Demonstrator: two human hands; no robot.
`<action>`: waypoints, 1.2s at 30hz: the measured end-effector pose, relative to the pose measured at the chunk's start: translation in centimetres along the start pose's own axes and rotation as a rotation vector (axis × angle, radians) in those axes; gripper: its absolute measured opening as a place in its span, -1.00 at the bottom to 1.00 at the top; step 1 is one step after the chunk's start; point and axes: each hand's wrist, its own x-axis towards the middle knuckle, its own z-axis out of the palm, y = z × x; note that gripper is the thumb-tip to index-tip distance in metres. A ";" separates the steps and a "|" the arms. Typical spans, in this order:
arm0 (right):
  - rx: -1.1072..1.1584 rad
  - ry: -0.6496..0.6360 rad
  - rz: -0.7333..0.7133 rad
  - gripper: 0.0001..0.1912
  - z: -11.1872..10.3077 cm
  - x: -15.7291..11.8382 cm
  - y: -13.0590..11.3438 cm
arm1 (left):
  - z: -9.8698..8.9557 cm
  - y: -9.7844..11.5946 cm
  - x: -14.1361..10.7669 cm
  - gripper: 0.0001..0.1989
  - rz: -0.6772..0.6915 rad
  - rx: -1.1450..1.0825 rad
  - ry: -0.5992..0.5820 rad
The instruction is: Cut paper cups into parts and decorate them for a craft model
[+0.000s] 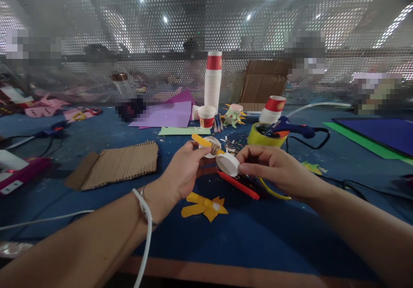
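Observation:
My left hand pinches a yellow paper strip and a round white piece between thumb and fingers. In my right hand is a white paper cup base, gripped at its right edge. The two white pieces are close together, with the yellow strip running between them; whether they are joined I cannot tell. Below my hands lies a yellow paper cutout with pointed tips and long strips. A red stick-like object, perhaps a pen, rests on the table under the cup base.
A tall stack of paper cups stands at the back. Yellow tape with a blue glue gun is beyond my right hand. Cardboard lies left. Purple paper, scraps and a decorated cup are behind. Cables cross the table.

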 end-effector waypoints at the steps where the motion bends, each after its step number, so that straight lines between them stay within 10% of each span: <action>1: 0.020 0.015 -0.004 -0.70 0.0 0.1 0.1 | 0.0 0.0 0.0 -0.94 -0.001 0.009 -0.008; 16: -0.184 0.388 -0.222 -0.84 1.0 0.3 0.2 | 0.9 -0.3 -0.3 -0.88 0.063 -0.202 0.017; 36: -0.630 0.542 -0.507 -0.91 1.6 -0.3 0.3 | 0.8 -0.3 -0.3 -0.92 -0.038 -0.136 0.062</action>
